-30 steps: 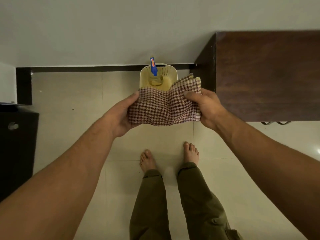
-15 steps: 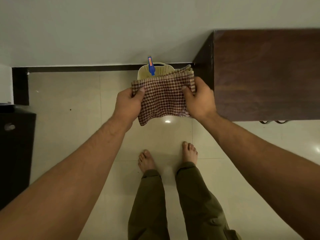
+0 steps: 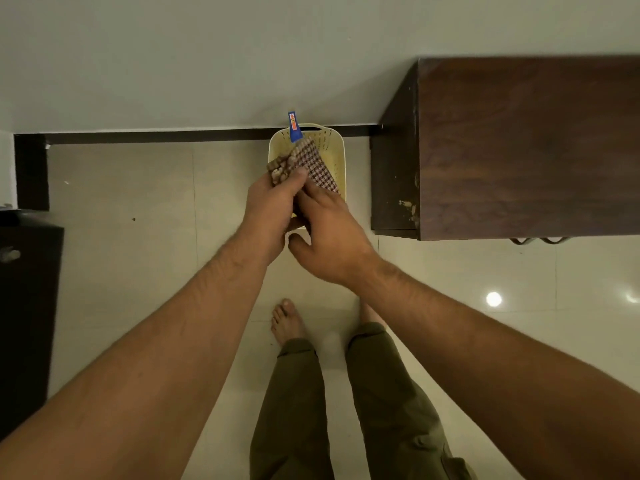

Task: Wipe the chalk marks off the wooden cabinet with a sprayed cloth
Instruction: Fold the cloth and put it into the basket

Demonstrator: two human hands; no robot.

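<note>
Maroon-and-white checked cloth (image 3: pixel 313 164), folded thick, gripped by curled left hand (image 3: pixel 273 209), thumb on top; right hand (image 3: pixel 329 237) flat against its side, fingers straight. Below, cream perforated basket (image 3: pixel 337 157); dark wooden cabinet (image 3: pixel 519 143) apart, to the right.

The cloth (image 3: pixel 313 164) is a woven fabric in a small red-and-white check, soft and matt, its folded layers bunched at one edge. The wooden cabinet (image 3: pixel 526 147) shows dark brown grain with a dull, low sheen, and the finish is chipped pale at its near corner. The basket (image 3: pixel 334 150) is pale yellow plastic, pierced with rows of small holes. The spray bottle (image 3: pixel 293 128) shows a blue plastic head. The floor (image 3: pixel 450 271) is glossy pale tile that mirrors a light. The wall (image 3: pixel 207 57) looks matt and smooth. The trousers (image 3: pixel 391 410) are olive cloth.
</note>
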